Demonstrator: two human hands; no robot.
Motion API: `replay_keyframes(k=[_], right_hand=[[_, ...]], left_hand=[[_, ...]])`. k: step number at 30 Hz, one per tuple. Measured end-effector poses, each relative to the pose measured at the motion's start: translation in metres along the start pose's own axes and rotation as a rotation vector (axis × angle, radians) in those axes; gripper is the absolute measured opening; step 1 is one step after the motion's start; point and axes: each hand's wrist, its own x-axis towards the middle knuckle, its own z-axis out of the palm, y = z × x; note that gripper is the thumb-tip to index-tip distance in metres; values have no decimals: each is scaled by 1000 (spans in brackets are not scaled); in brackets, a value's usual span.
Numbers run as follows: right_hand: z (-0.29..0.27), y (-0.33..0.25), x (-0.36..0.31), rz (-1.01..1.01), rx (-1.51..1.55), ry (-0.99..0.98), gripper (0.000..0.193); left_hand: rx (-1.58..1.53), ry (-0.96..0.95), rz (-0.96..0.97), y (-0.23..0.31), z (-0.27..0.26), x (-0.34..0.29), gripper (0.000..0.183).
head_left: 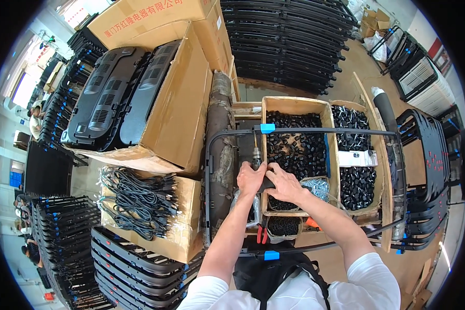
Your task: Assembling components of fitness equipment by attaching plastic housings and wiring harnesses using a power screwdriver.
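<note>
A power drill points away from me, its metal chuck and thin bit aimed at the far bar of a black rectangular frame. My left hand is closed around the drill just behind the chuck. Fingers of my right hand curl over the dark body of the same tool, and the two hands nearly touch. They hide most of the drill. Near the bit, a blue clip sits on the far bar; another blue clip is on the near bar.
Under the frame, a wooden tray holds black caps, knobs and silver screws. Red-handled pliers lie nearer me. A wrapped roller runs along the left, beside a carton of black housings and bundled black cables. Stacked black frames stand beyond.
</note>
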Motion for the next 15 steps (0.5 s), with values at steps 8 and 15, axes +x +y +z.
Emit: replay_keyframes(k=[8, 15], right_hand=[[-15, 8, -19, 141, -33, 24, 60], [-18, 13, -21, 119, -16, 62, 62]], left_hand=[[48, 28, 141, 13, 20, -12, 62], [80, 25, 173, 16, 21, -10, 61]])
